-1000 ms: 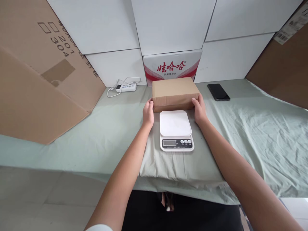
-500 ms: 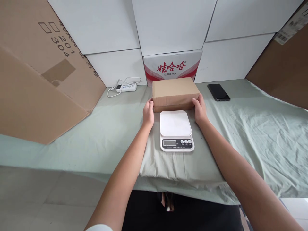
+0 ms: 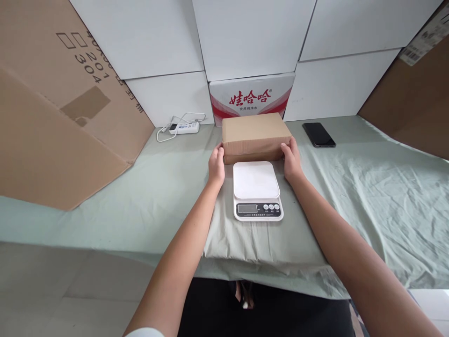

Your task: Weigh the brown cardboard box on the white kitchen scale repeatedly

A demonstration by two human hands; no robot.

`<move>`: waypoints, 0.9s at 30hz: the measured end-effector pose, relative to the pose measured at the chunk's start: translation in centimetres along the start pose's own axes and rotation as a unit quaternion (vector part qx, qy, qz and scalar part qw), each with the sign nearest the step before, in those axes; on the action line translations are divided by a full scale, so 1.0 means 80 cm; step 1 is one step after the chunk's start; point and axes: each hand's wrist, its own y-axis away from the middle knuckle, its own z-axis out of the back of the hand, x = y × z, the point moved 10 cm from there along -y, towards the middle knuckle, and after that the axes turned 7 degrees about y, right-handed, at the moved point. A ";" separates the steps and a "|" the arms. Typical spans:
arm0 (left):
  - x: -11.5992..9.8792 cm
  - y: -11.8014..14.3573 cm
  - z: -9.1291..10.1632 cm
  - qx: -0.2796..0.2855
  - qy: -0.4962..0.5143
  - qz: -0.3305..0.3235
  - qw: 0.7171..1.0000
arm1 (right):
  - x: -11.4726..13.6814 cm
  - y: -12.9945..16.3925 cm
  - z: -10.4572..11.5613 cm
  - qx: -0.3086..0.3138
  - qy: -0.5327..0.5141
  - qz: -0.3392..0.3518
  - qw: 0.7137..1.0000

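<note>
A closed brown cardboard box (image 3: 257, 128) sits at the back middle of the cloth-covered table, between my two hands. My left hand (image 3: 216, 164) grips its left end, fingers partly hidden behind the edge. At the right end, my right hand (image 3: 292, 158) holds the box with the thumb on its front face. Just in front of the box lies a white digital kitchen scale (image 3: 257, 180), its platform bare. The scale's small display (image 3: 247, 208) looks blank, with several round buttons beside it.
A black smartphone (image 3: 319, 135) lies to the right of the box. To the left is a white power strip (image 3: 184, 128) with a coiled cable. White boxes (image 3: 245, 37) form a wall behind; large cardboard panels (image 3: 52, 117) flank both sides. Pale green cloth (image 3: 140, 210) covers the table.
</note>
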 end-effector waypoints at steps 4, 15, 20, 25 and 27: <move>-0.002 0.001 -0.001 0.000 -0.002 0.003 1.000 | 0.002 0.000 0.001 -0.009 -0.012 -0.004 1.000; -0.003 0.001 -0.001 -0.002 -0.003 0.000 1.000 | -0.006 -0.002 0.001 0.002 -0.004 0.006 1.000; -0.003 0.001 0.000 -0.005 -0.003 0.002 1.000 | -0.003 -0.001 0.002 -0.003 -0.011 0.000 1.000; -0.002 0.001 -0.001 0.000 -0.004 0.000 1.000 | -0.003 -0.001 0.001 -0.007 -0.026 -0.011 1.000; -0.002 0.001 0.000 0.000 -0.003 0.000 1.000 | -0.004 -0.001 0.002 -0.010 -0.030 -0.015 0.999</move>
